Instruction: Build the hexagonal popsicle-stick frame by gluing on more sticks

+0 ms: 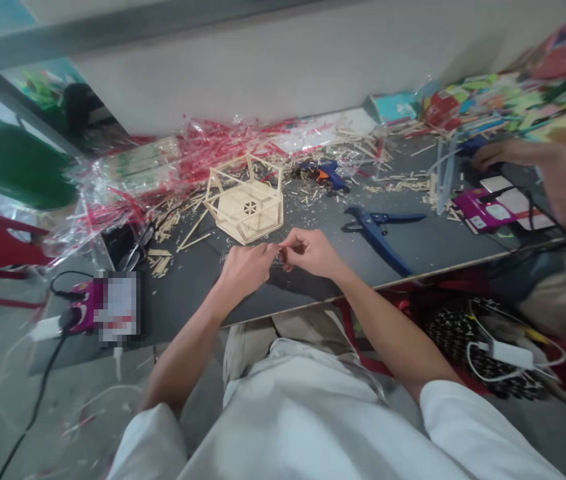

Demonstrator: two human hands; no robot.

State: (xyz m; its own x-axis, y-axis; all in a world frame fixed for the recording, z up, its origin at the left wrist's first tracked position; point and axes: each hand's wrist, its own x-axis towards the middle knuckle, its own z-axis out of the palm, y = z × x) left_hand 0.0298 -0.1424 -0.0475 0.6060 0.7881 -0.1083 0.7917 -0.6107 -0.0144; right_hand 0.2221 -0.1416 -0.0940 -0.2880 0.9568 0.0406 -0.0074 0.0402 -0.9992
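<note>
My left hand [245, 265] and right hand [307, 252] meet fingertip to fingertip, pinching a thin stick [279, 248] just in front of the stick house [245, 202]. It looks light and brittle, so I'd grip near its ends, gently.

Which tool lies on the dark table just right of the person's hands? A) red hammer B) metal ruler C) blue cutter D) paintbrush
C: the blue cutter lies on the dark table right of the right hand, while the stick-built house model stands just beyond the left hand; both hands' fingers meet over something too small to tell.
</note>
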